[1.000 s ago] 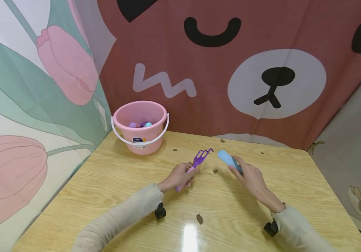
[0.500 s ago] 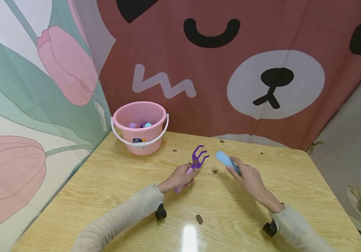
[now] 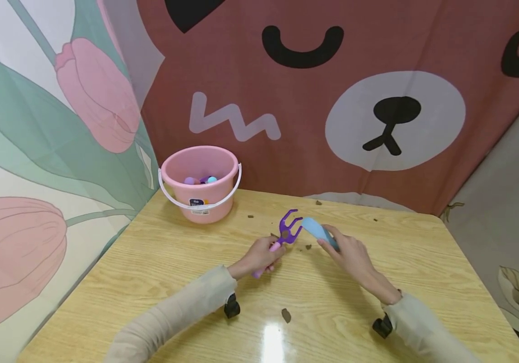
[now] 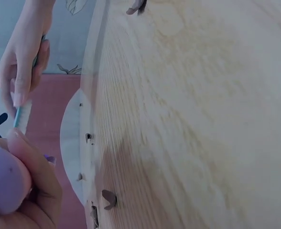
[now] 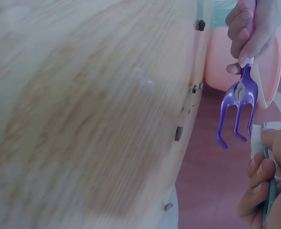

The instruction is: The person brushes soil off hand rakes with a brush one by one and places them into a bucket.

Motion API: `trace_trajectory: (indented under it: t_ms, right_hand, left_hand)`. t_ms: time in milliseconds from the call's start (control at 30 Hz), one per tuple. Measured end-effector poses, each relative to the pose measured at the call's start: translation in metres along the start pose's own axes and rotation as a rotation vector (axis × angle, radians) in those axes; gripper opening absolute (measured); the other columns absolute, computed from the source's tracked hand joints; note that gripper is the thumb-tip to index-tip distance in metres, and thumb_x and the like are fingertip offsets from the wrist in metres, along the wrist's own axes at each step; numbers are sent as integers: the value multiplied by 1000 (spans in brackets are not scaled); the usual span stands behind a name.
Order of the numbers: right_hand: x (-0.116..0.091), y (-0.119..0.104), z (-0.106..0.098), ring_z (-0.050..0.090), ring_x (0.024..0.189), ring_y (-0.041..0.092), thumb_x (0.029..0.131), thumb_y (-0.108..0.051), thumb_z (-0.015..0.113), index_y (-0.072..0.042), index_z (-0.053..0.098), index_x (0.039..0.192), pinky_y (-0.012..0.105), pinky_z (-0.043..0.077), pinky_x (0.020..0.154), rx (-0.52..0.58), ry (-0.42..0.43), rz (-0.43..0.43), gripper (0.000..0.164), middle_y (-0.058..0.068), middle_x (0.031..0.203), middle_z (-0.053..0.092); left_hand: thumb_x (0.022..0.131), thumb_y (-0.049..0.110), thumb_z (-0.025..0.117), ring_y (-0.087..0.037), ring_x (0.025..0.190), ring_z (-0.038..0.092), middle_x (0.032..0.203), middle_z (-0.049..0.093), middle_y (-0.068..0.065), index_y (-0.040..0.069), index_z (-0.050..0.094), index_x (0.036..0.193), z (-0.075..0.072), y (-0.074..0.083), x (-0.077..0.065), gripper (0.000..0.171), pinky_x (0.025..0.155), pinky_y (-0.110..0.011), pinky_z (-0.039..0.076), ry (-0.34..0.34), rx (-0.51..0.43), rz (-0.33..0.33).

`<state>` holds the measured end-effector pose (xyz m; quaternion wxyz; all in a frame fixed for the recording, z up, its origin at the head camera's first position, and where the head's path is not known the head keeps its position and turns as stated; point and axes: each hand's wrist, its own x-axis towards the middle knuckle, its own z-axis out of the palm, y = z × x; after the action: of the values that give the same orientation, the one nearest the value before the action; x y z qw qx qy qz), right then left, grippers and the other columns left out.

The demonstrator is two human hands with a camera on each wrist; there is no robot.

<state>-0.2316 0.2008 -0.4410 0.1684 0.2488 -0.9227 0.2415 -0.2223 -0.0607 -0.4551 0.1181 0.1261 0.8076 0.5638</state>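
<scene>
My left hand (image 3: 257, 256) grips the pink handle of a purple three-pronged hand rake (image 3: 283, 235). The handle's rounded lilac end (image 4: 5, 180) is close to the camera in the left wrist view. A brownish patch of dirt (image 5: 239, 91) shows on the rake's head, above the prongs. My right hand (image 3: 352, 258) pinches a light blue brush (image 3: 315, 229) between thumb and fingers. Its short white bristles (image 5: 256, 140) face the rake, right at the tip of the nearest prong. Both tools are held over the wooden table (image 3: 187, 262).
A pink bucket (image 3: 209, 196) with a white handle stands at the back left, with purple and light blue pieces inside. Brown scraps lie about the table, one larger scrap (image 3: 286, 315) near the front. Printed cloth (image 3: 305, 111) hangs behind the table.
The rake has turned over in my left hand, so its prongs now spread toward the right and the dirt patch shows. My right hand has brought the brush leftward to the prongs.
</scene>
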Motion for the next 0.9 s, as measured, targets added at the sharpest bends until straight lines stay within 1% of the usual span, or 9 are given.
trace_trajectory:
  t_ms: [133,267,367,467,533,667,733,833,900]
  right_hand:
    - [6,-7,0,33,40,3,98,-28,64,-2,55,136,21,27,37,7,12,-15,46,-9,54,44]
    - [14,-17,0,32,39,3,98,-28,64,-4,55,137,21,27,38,26,27,-31,46,-9,54,43]
    - [20,-23,-1,33,40,4,98,-29,64,-6,55,139,22,28,39,33,22,-49,47,-9,56,47]
    - [24,-26,-3,30,40,3,98,-30,64,-6,56,139,22,26,39,5,2,-63,48,-8,55,46]
    - [25,-26,-5,27,40,3,98,-30,64,-5,57,138,21,24,38,-40,5,-71,47,-9,52,42]
    - [28,-22,-10,20,37,5,97,-29,65,-4,59,135,22,18,37,-145,61,-57,46,-7,46,36]
    - [29,-20,-12,20,37,6,97,-28,66,-4,60,134,23,17,36,-176,99,-41,45,-5,46,39]
    - [30,-20,-14,22,37,5,96,-29,67,-5,61,133,24,18,36,-166,137,-32,45,1,52,51]
    - [29,-22,-14,23,37,5,96,-30,67,-5,61,134,23,19,36,-135,123,-50,46,2,53,53]
  left_hand:
    - [99,10,60,-12,40,48,69,59,-18,0,63,102,4,0,0,10,36,-26,45,0,58,36]
    - [99,9,60,-11,42,48,68,57,-10,-2,64,111,8,-1,-1,17,37,-25,45,1,137,85]
    - [98,9,61,-8,44,46,66,55,-4,-1,65,121,10,-1,-2,25,38,-23,43,38,247,160]
    - [96,8,61,-6,46,42,64,52,2,-1,68,118,10,-1,-3,24,41,-20,39,92,356,238]
    - [95,7,62,-5,49,41,64,50,3,0,70,114,10,-1,-3,22,44,-20,36,122,411,266]
    - [91,7,65,-7,52,42,64,49,5,4,72,104,8,-1,-5,15,44,-23,35,165,493,271]
    - [90,7,66,-8,53,43,64,49,5,5,72,99,8,-1,-5,11,44,-24,36,179,514,264]
    - [88,5,67,-10,54,45,64,50,5,6,72,101,6,1,-6,14,44,-25,37,198,527,249]
    - [87,4,67,-10,54,45,65,50,4,5,72,104,5,2,-6,18,45,-25,38,200,524,236]
